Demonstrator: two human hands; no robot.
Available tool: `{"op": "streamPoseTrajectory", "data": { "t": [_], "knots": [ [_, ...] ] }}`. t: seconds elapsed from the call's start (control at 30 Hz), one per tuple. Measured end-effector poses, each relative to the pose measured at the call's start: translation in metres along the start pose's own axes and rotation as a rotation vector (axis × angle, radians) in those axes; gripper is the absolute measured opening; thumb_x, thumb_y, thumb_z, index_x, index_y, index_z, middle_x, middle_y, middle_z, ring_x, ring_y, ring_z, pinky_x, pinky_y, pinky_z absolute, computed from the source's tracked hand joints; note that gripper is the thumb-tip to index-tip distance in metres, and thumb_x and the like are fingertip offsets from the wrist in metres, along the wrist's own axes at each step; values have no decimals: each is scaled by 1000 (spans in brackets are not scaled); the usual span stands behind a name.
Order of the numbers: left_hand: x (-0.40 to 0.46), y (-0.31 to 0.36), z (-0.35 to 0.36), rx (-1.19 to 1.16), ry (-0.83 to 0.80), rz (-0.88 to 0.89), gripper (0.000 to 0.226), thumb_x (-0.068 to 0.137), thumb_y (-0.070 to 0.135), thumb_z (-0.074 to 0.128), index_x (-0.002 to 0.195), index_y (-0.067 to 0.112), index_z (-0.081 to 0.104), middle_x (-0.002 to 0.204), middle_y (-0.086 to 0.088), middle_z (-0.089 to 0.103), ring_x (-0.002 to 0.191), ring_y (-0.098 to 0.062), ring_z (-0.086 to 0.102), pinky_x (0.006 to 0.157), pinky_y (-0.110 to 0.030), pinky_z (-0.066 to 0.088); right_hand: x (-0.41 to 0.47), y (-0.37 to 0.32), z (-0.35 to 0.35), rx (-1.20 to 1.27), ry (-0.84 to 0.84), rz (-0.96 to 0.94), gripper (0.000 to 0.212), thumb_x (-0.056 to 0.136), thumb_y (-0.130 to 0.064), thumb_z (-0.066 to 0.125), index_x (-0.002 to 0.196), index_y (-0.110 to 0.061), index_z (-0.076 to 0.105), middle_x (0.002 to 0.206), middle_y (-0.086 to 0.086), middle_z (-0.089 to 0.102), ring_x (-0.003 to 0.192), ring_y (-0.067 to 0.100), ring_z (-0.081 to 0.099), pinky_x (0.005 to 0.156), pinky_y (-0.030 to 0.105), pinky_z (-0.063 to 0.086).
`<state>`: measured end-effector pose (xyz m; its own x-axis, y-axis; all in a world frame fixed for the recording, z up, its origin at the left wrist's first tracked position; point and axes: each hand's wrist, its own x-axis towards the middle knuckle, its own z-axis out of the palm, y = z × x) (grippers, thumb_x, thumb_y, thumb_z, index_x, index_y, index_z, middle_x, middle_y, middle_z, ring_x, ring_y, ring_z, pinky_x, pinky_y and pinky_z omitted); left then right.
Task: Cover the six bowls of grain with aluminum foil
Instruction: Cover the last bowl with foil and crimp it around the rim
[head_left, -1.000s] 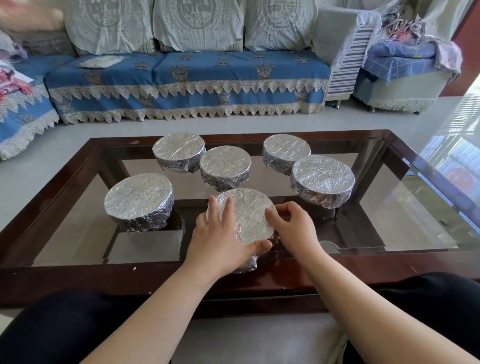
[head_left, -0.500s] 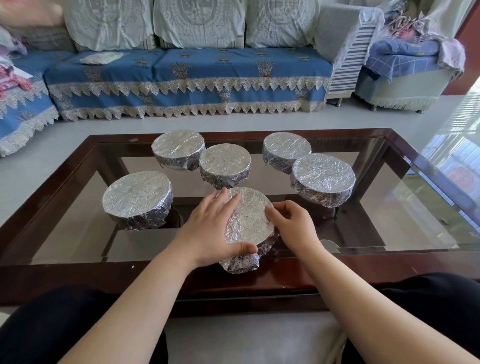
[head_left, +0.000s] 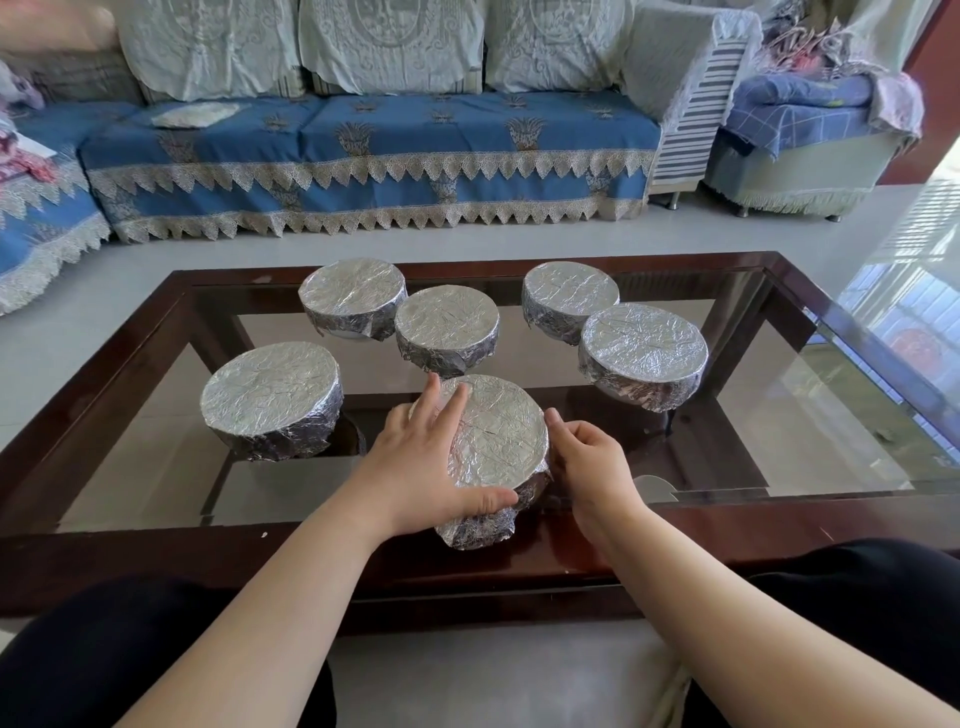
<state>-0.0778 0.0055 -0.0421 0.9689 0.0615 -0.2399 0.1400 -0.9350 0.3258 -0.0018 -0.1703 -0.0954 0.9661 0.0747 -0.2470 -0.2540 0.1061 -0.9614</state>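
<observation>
— Foil everywhere; which bowl is being worked on?

— Nearest bowl (head_left: 488, 447), caught between both hands on the glass table (head_left: 810, 415); its foil (head_left: 498, 421) lies flat over the top and crumples down the sides.

— Left hand?

— Left hand (head_left: 426, 467) rests on the foil's left part, fingers straight and spread across the top, thumb pressed along the near rim; flat, not curled round anything.

— And the right?

— Right hand (head_left: 587, 467) sits against the bowl's right side, fingers curled in and gripping the foil at the rim; exactly how much they pinch I cannot tell.

— The other five?

— All wrapped; left bowl (head_left: 272, 400) stands well to the left of the left hand; middle bowl (head_left: 447, 335) is just beyond the left fingertips; far-left bowl (head_left: 353, 296) is beyond that, touching or nearly touching it; right bowl (head_left: 644, 353) sits beyond the right hand; far-right bowl (head_left: 569, 299) is just behind that one.

— Past the table?

— Blue sofa (head_left: 374, 156) with a lace fringe.
</observation>
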Motion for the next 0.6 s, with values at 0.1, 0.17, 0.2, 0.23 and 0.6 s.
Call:
{"op": "streamPoseTrajectory", "data": {
  "t": [0.1,0.17,0.2,0.23,0.6],
  "knots": [
    [-1,2,0,7,-9,-6,127,59,93,50,153,41,-18,158,12,-34,150,-26,-15,122,-51,8,0,4,5,44,42,9,34,90,-36,68,67,-15,57,61,3,53,62,20,46,63,36,40],
    [-1,2,0,15,-6,-8,126,60,93,50,154,40,-15,158,11,-34,150,-26,-14,121,-50,8,0,6,8,79,54,38,32,90,-37,68,70,-13,59,67,7,58,69,24,51,69,43,44],
    [-1,2,1,20,-3,-9,126,60,93,50,155,39,-14,158,11,-33,150,-26,-14,121,-50,9,0,7,10,93,53,51,32,90,-38,68,70,-13,60,68,8,59,72,25,52,71,45,46],
    [-1,2,1,23,0,-11,126,60,93,50,155,39,-13,158,10,-33,150,-26,-14,121,-49,9,1,7,11,102,51,62,32,90,-38,67,72,-13,61,69,8,60,73,25,53,72,46,48],
    [-1,3,4,21,23,-24,123,61,93,49,155,40,-10,160,9,-31,150,-26,-13,121,-48,10,4,4,12,93,28,107,25,96,-27,62,86,-4,63,79,17,61,72,25,54,70,41,49]
  ]
}}
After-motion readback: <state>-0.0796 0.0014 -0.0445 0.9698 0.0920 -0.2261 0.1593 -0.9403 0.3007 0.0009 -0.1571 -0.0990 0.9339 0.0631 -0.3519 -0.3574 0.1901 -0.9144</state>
